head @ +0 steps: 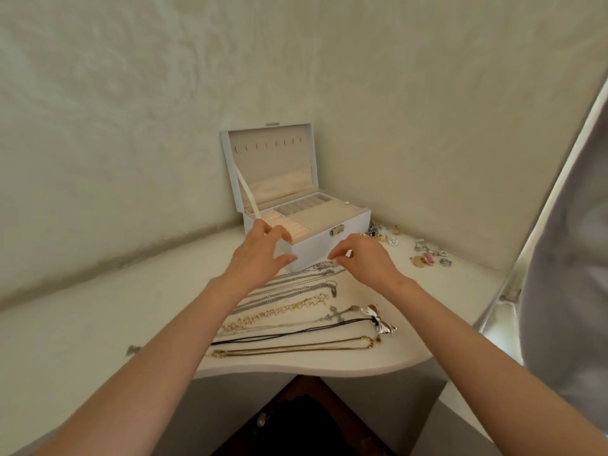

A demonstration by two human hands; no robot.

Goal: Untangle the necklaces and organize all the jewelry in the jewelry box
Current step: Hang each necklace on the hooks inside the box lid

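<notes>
Necklaces [296,311]: laid in near-parallel rows on the worktop [98,307], just in front of the jewelry box [329,245]; they appear largely separated, probably so that each can be lifted alone
Jewelry box: stood open in the far corner, its lid [269,166] upright and held by a ribbon stay [246,192], so that the trays and the row of hooks inside the lid are exposed for loading
Left hand [260,255]: held at the box's front-left corner with the fingers released and spread, the thumb by the front wall; judged to be steadying the box, though contact cannot be confirmed
Right hand [365,258]: hung over the far end of the silver chains [296,284], the fingers curled down; whether a chain is pinched cannot be told
Nearer rows: a gold bead strand [279,312], a cross pendant [339,312], a butterfly pendant [378,319] on a black cord, and a gold chain [296,348] nearest the edge
Small pieces [427,255]: scattered to the right of the box, not yet stowed
In the way: the rows lie close together, so a neighbouring chain could be snagged when one is raised; a grey fabric [566,258] crowds the right side
</notes>
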